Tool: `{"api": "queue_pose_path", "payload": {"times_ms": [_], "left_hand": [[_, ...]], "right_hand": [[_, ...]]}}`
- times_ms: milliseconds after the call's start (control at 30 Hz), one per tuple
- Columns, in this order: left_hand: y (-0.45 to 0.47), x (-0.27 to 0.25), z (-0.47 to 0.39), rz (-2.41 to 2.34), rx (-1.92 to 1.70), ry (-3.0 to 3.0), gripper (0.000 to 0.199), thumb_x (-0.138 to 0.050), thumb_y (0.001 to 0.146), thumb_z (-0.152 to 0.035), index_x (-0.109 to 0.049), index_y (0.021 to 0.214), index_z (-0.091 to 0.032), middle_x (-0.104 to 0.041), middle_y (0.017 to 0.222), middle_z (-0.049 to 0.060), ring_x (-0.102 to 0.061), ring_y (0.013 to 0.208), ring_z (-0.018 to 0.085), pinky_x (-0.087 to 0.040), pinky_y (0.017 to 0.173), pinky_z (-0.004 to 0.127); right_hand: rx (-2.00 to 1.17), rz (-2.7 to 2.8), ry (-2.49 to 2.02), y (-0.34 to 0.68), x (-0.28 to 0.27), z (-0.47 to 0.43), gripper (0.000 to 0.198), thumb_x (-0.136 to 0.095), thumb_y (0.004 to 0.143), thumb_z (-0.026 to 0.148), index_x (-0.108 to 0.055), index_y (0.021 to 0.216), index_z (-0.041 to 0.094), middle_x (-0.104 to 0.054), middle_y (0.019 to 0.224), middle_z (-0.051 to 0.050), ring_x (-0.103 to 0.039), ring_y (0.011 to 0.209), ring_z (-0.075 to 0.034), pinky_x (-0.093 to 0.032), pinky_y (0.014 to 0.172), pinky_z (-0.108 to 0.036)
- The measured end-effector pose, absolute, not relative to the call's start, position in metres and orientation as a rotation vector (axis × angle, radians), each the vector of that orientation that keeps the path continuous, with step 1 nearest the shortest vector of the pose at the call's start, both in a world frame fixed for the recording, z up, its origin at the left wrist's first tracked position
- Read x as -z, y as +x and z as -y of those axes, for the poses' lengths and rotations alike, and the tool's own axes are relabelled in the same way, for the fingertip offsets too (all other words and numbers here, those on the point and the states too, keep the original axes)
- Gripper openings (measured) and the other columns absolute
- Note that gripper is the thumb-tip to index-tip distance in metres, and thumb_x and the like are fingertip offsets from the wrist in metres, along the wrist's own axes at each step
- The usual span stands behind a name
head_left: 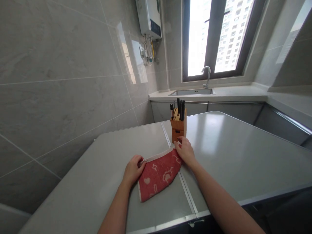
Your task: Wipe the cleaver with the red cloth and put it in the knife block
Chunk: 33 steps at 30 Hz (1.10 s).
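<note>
My left hand (133, 169) pinches the red patterned cloth (158, 175) at its 9 o'clock corner, right hand (185, 150) grips 1 o'clock corner; wooden knife block (178, 127) just beyond at 12.

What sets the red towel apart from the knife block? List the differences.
The red towel lies flat and folded on the table; the knife block stands upright. The towel is soft cloth, red with pale patterns; the block is plain rigid wood holding dark-handled knives. The left hand and right hand both grip the towel's corners; neither grips the block. Both rest on the same grey table, close together.
</note>
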State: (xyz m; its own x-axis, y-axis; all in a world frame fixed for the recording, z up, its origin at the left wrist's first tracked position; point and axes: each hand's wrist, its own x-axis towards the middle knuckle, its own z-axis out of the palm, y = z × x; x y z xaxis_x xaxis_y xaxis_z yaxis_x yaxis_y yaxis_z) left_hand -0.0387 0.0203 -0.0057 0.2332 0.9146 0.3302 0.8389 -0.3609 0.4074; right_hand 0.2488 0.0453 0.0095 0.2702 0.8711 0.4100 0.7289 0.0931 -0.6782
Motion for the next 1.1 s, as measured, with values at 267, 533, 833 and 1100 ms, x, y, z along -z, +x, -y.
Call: {"api": "queue_pose_path", "payload": {"times_ms": [267, 533, 833, 1100], "left_hand": [[-0.054, 0.013, -0.028, -2.046, -0.947, 2.150, 0.020, -0.041, 0.091, -0.034, -0.057, 0.090, -0.021, -0.061, 0.097, 0.007, -0.061, 0.088, 0.022, -0.048, 0.081, 0.034], [-0.057, 0.019, -0.031, -2.054, -0.937, 2.128, 0.019, -0.043, 0.090, -0.033, -0.058, 0.090, -0.021, -0.062, 0.098, 0.007, -0.061, 0.090, 0.022, -0.049, 0.082, 0.035], [-0.061, 0.018, -0.030, -2.144, -0.927, 2.089, 0.018, -0.043, 0.091, -0.033, -0.058, 0.089, -0.022, -0.064, 0.095, 0.006, -0.062, 0.088, 0.021, -0.047, 0.078, 0.032], [-0.072, 0.012, -0.028, -2.339, -0.959, 1.877, 0.020, -0.049, 0.088, -0.037, -0.053, 0.101, -0.022, -0.065, 0.087, 0.006, -0.064, 0.079, 0.023, -0.046, 0.069, 0.032]], "right_hand": [[-0.208, 1.808, -1.873, 0.248, -0.008, -0.039, 0.046, -0.062, 0.076, 0.042, -0.058, 0.118, 0.023, -0.061, 0.109, -0.011, -0.050, 0.103, -0.030, -0.034, 0.079, -0.038], [-0.319, 2.070, -1.502, 0.238, 0.001, -0.040, 0.062, -0.047, 0.071, 0.005, -0.052, 0.130, 0.024, -0.061, 0.119, -0.008, -0.049, 0.109, -0.024, -0.028, 0.087, -0.035], [-0.319, 1.911, -1.500, 0.239, -0.012, -0.042, 0.030, -0.046, 0.065, 0.004, -0.069, 0.078, 0.019, -0.057, 0.090, -0.005, -0.051, 0.093, -0.020, -0.031, 0.079, -0.032], [-0.160, 2.015, -1.592, 0.249, -0.008, -0.040, 0.027, -0.049, 0.073, 0.006, -0.070, 0.071, 0.022, -0.060, 0.097, -0.007, -0.046, 0.099, -0.023, -0.026, 0.080, -0.036]]}}
